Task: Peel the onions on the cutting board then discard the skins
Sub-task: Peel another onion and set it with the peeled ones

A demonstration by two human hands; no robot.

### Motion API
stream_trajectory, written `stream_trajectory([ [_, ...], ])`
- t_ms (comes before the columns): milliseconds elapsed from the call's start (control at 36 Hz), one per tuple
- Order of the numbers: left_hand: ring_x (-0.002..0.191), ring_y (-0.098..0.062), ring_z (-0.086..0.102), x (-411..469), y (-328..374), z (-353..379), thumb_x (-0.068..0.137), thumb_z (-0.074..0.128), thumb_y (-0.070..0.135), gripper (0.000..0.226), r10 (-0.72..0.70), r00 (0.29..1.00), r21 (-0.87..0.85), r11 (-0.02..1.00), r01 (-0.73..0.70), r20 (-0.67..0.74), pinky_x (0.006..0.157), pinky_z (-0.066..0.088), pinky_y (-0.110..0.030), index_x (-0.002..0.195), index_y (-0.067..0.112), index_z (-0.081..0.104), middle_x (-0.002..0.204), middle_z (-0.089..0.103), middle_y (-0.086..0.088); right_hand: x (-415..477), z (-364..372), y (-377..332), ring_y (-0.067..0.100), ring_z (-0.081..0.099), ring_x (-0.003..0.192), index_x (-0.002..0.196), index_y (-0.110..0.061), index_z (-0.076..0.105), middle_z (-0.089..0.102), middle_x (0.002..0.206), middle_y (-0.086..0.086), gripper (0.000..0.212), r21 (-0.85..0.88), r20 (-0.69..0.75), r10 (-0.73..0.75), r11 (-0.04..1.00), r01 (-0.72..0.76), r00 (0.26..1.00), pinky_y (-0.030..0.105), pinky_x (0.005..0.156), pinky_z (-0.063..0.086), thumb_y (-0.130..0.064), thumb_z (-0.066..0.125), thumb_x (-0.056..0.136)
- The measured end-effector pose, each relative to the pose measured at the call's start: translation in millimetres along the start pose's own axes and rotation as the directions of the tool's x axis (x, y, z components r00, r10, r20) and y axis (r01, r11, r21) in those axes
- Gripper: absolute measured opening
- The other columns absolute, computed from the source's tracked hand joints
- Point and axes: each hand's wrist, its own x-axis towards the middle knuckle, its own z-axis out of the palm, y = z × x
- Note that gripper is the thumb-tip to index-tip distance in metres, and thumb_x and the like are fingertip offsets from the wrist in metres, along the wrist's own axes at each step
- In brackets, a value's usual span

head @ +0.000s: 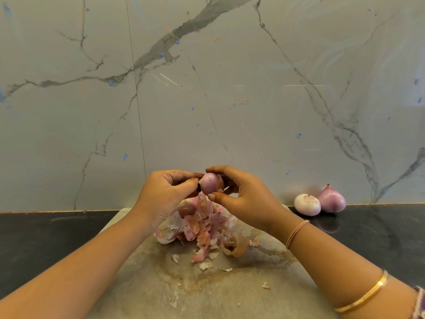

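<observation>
Cutting board (207, 295), skins (200, 224) heaped; onion (211, 183) held above them.
Grip: right hand (243, 196) clasps onion between thumb and fingertips; left hand (165, 194) pinches its left end. Advice: strip skin downward over the heap, turning the bulb. Two more onions (307, 204) rest on counter (46, 238), right.
</observation>
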Motion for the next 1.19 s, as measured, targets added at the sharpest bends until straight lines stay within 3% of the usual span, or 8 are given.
stream_trajectory([
  [83, 0.084, -0.015, 0.071, -3, 1, 3, 0.072, 0.075, 0.025, 0.019, 0.002, 0.999, 0.004, 1.0, -0.003, 0.033, 0.079, 0.056, -0.029, 0.09, 0.018, 0.075, 0.083, 0.075, 0.0, 0, -1, 1, 0.01, 0.056, 0.098, 0.128, -0.023, 0.056, 0.06, 0.114, -0.007, 0.043, -0.032, -0.011, -0.014, 0.999, 0.014, 1.0, 0.021, 0.088, 0.051, -0.021, 0.07, 0.088],
  [444, 0.068, -0.007, 0.069, 3, -5, -1, 0.083, 0.069, 0.012, 0.019, 0.094, 0.987, 0.155, 0.985, -0.073, -0.131, 0.062, 0.054, -0.017, 0.072, 0.027, 0.072, 0.067, 0.072, 0.008, 0, 0, 2, 0.004, 0.057, 0.099, 0.127, -0.027, 0.053, 0.058, 0.108, -0.017, 0.044, -0.002, 0.006, 0.009, 1.0, -0.009, 1.0, 0.01, 0.083, 0.047, -0.022, 0.071, 0.087],
  [611, 0.076, -0.017, 0.07, 4, -7, -4, 0.084, 0.069, 0.017, 0.01, 0.096, 0.983, 0.117, 0.99, -0.078, -0.158, 0.074, 0.058, -0.035, 0.077, 0.022, 0.073, 0.074, 0.073, 0.002, 1, -1, 1, -0.002, 0.053, 0.096, 0.12, -0.031, 0.042, 0.054, 0.104, -0.016, 0.045, 0.037, -0.015, 0.061, 0.997, -0.06, 0.998, -0.001, 0.075, 0.04, -0.026, 0.071, 0.086],
  [694, 0.075, -0.01, 0.069, 1, -3, -1, 0.08, 0.073, 0.019, 0.007, 0.156, 0.98, 0.106, 0.984, -0.143, -0.124, 0.068, 0.055, -0.023, 0.079, 0.025, 0.072, 0.076, 0.073, 0.007, 1, -2, 0, 0.007, 0.053, 0.104, 0.118, -0.026, 0.048, 0.057, 0.111, -0.01, 0.039, -0.061, -0.038, 0.033, 0.998, -0.035, 0.999, 0.005, 0.08, 0.042, -0.029, 0.071, 0.086],
  [833, 0.072, -0.001, 0.067, -1, -3, 3, 0.08, 0.073, 0.015, 0.015, 0.226, 0.97, 0.216, 0.955, -0.202, -0.094, 0.062, 0.05, -0.01, 0.078, 0.029, 0.071, 0.075, 0.071, 0.013, 0, -3, -1, 0.014, 0.048, 0.109, 0.118, -0.027, 0.05, 0.054, 0.107, -0.015, 0.038, -0.2, -0.069, -0.028, 0.98, 0.013, 0.997, 0.044, 0.096, 0.044, -0.033, 0.07, 0.086],
  [972, 0.072, 0.0, 0.065, 1, -4, 3, 0.082, 0.069, 0.011, 0.015, 0.219, 0.967, 0.226, 0.956, -0.187, -0.128, 0.063, 0.049, -0.01, 0.078, 0.025, 0.07, 0.077, 0.07, 0.013, -1, -4, -4, 0.013, 0.045, 0.112, 0.121, -0.028, 0.05, 0.05, 0.108, -0.018, 0.041, -0.198, -0.036, -0.049, 0.979, 0.041, 0.998, 0.046, 0.1, 0.041, -0.03, 0.071, 0.086],
  [1083, 0.075, -0.013, 0.068, 6, -8, -2, 0.084, 0.068, 0.014, 0.011, 0.156, 0.969, 0.245, 0.964, -0.106, -0.193, 0.068, 0.053, -0.025, 0.078, 0.023, 0.068, 0.077, 0.07, 0.006, -1, -3, -3, 0.008, 0.045, 0.11, 0.114, -0.037, 0.044, 0.046, 0.102, -0.029, 0.042, -0.138, -0.028, -0.052, 0.989, 0.047, 0.998, 0.027, 0.097, 0.041, -0.025, 0.073, 0.085],
  [1194, 0.078, -0.012, 0.067, 9, -12, -8, 0.084, 0.068, 0.012, 0.016, 0.124, 0.976, 0.307, 0.95, -0.064, -0.181, 0.062, 0.047, -0.02, 0.079, 0.027, 0.064, 0.08, 0.068, 0.007, -1, -4, -4, 0.003, 0.052, 0.102, 0.112, -0.033, 0.047, 0.052, 0.104, -0.024, 0.041, 0.012, -0.041, -0.02, 1.0, 0.021, 0.999, 0.002, 0.079, 0.038, -0.021, 0.074, 0.084],
])
